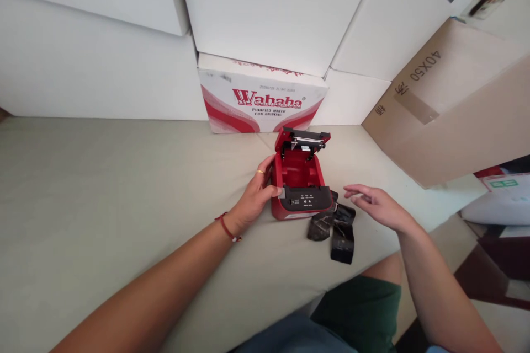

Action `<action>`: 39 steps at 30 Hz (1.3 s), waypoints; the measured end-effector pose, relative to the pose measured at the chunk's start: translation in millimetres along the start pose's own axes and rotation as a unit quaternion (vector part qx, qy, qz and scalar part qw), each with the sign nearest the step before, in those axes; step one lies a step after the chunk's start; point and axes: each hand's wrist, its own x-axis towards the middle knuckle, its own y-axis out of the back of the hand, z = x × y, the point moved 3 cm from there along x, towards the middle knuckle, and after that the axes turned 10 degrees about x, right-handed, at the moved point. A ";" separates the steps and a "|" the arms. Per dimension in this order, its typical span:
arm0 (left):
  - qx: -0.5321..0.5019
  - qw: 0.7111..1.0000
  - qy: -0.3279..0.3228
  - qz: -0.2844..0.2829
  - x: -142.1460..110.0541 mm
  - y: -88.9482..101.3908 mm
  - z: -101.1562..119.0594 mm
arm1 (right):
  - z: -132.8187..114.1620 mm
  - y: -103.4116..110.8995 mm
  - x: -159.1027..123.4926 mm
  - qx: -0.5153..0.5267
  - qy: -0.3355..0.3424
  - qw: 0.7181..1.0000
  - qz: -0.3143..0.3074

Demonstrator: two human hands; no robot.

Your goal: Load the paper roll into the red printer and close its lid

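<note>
A small red printer (300, 179) sits on the pale table (103, 204) with its lid flipped up and its inner bay showing. My left hand (254, 198) grips the printer's left side, thumb on the front edge beside the black control panel. A ring is on one finger and a red cord circles the wrist. My right hand (375, 204) hovers to the right of the printer with fingers stretched out, holding nothing. Below it lies a crumpled black plastic wrapper (335, 229), touching the printer's front right corner.
A red and white Wahaha carton (259, 100) stands just behind the printer, with large white boxes (273, 5) stacked above and around it. A brown cardboard box (455, 105) leans at the right. My legs show beneath the table's near edge.
</note>
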 end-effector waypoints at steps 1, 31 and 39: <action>0.000 1.000 -0.001 -0.001 0.0 0.0 0.0 | 4.0 -0.4 -6.3 -0.009 -0.004 1.000 -0.018; 0.457 0.807 -0.343 0.149 -46.2 -24.4 30.2 | -149.6 -86.2 69.6 -0.370 0.053 0.926 0.055; 0.504 0.763 -0.395 0.093 -55.9 -40.3 33.3 | -145.8 -72.2 55.1 -0.205 0.140 0.966 0.065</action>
